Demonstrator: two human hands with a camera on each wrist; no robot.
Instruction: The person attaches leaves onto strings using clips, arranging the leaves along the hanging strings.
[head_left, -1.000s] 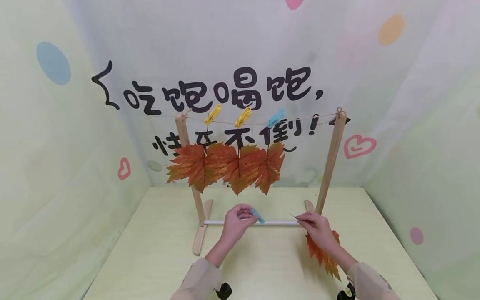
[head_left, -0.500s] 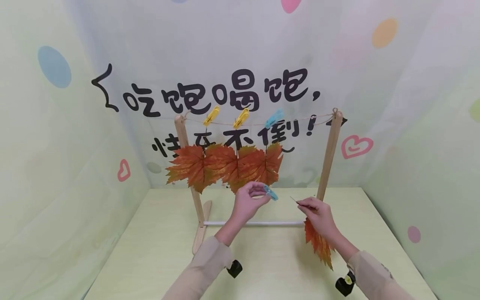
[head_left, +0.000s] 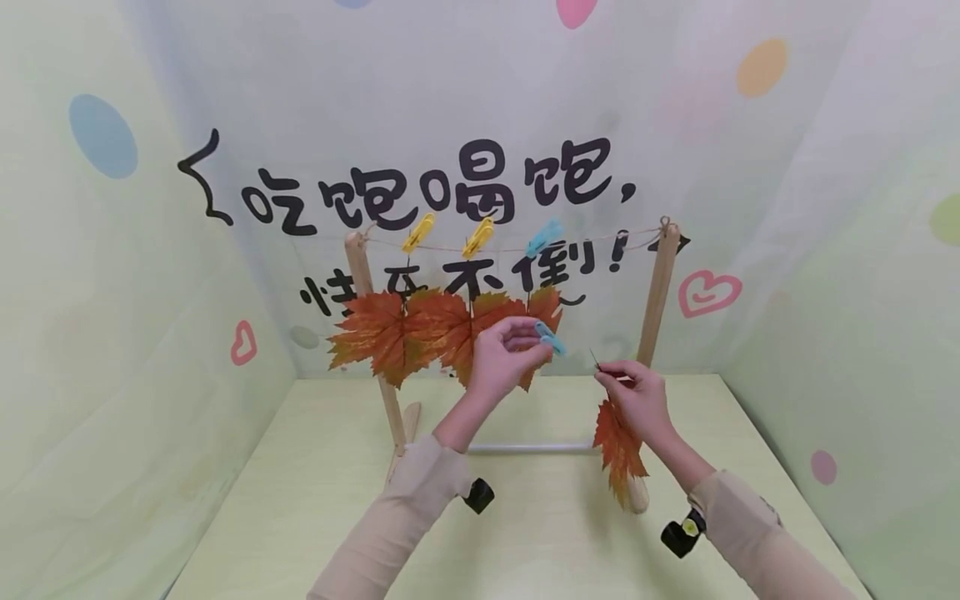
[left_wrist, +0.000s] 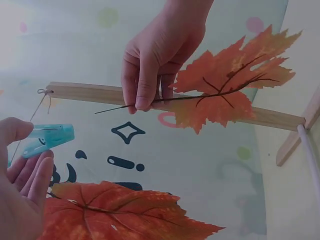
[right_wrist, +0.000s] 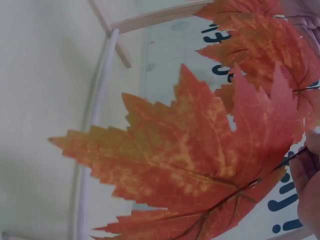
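My left hand (head_left: 504, 362) pinches a light blue clothespin (head_left: 551, 337) between thumb and fingers, in front of the hanging leaves. To its right, my right hand (head_left: 636, 402) pinches the thin dark stem of an orange maple leaf (head_left: 621, 450), which hangs below the fingers with the stem tip pointing up. The left wrist view shows this leaf (left_wrist: 225, 85) apart from the blue clothespin (left_wrist: 50, 137). Above, a string (head_left: 585, 241) carries two yellow clothespins (head_left: 478, 238) and a blue clothespin (head_left: 544, 238), each with a leaf (head_left: 378, 337) hanging under it.
The string runs between two wooden posts (head_left: 657, 292) of a stand with a white crossbar (head_left: 540, 448) low down. The stand is on a pale table (head_left: 300, 500) walled by a printed cloth backdrop (head_left: 420, 83). Black wrist cameras (head_left: 480, 496) sit under both wrists.
Both hands have risen from near the crossbar towards the string, carrying the blue clothespin and the leaf. The left hand now overlaps the third hanging leaf; the head view has shifted slightly.
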